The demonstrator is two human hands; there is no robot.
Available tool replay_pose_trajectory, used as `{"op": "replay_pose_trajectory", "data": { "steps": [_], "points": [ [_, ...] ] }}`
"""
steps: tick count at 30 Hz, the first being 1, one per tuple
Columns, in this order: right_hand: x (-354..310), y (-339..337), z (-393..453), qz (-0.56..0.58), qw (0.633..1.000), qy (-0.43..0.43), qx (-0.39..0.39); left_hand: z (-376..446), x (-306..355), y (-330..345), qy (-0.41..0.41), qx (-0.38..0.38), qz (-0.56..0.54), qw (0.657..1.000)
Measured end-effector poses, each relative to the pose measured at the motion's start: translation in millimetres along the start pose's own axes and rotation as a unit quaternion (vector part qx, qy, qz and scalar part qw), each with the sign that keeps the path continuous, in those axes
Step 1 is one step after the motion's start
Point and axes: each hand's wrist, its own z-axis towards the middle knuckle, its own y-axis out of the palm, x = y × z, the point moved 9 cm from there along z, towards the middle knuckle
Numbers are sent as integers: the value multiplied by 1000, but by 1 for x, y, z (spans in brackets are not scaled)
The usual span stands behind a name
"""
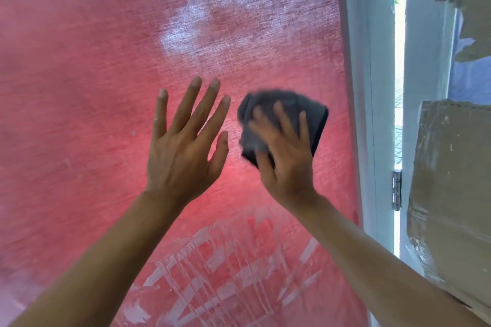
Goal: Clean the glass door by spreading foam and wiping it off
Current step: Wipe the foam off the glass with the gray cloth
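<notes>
The glass door [79, 87] fills most of the view, backed by red woven fabric. White foam streaks [212, 260] run down its lower part, and a hazy white patch [186, 26] shows higher up. My left hand [186, 146] is flat against the glass with its fingers spread and straight. Just to its right, my right hand [284, 151] presses a folded dark grey cloth [281, 103] onto the glass with straight fingers; this hand and the cloth are motion-blurred.
The white door frame [372, 87] stands at the right, with a bright gap [400, 61] and a metal hinge [396, 190] beside it. Cardboard [449, 180] covers the panel at the far right, torn near the top.
</notes>
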Motion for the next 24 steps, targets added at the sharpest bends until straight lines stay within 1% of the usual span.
{"op": "replay_pose_trajectory", "data": {
  "steps": [1, 2, 3, 4, 6, 8, 10, 11, 12, 15, 16, 17, 19, 21, 23, 24],
  "points": [
    [-1, 0, -21, -12, 998, -44, -38, 0, 0, 0, 0, -1, -1, 1000],
    [3, -4, -38, -24, 996, -68, -58, 0, 0, 0, 1, -3, 1, 1000],
    [12, -11, -45, -31, 995, -69, -60, 0, 0, 0, 2, -5, 2, 1000],
    [22, -17, -45, -33, 997, -50, -46, 0, 1, 0, 2, -6, 3, 1000],
    [40, -25, -30, -32, 999, 18, 13, 0, 1, 1, 1, -9, 1, 1000],
    [51, -29, -6, -29, 991, 94, 86, 0, 0, 0, -1, -12, 1, 1000],
    [51, -27, 9, -23, 981, 144, 130, 0, 0, 0, -3, -13, 2, 1000],
    [46, -23, 10, -19, 981, 146, 128, 0, 0, 0, -3, -13, 2, 1000],
    [38, -18, 5, -14, 986, 126, 110, 0, 1, 0, -2, -13, 3, 1000],
    [11, -4, -41, -17, 1000, 7, -3, 0, 2, 0, -3, -8, 7, 1000],
    [11, -6, -58, -24, 999, -16, -26, -1, 2, 0, -4, -6, 9, 1000],
    [18, -12, -67, -30, 999, -16, -33, -1, 2, 0, -6, -6, 11, 1000],
    [42, -24, -67, -28, 999, 43, -8, -2, 5, 1, -8, -12, 10, 1000],
    [62, -34, -55, -25, 992, 116, 43, -7, 13, 5, -5, -24, -4, 1000],
    [67, -35, -44, -24, 983, 161, 87, -14, 26, 9, 3, -36, -19, 999],
    [65, -32, -41, -21, 981, 170, 97, -17, 34, 11, 9, -40, -26, 999]
  ]
}}
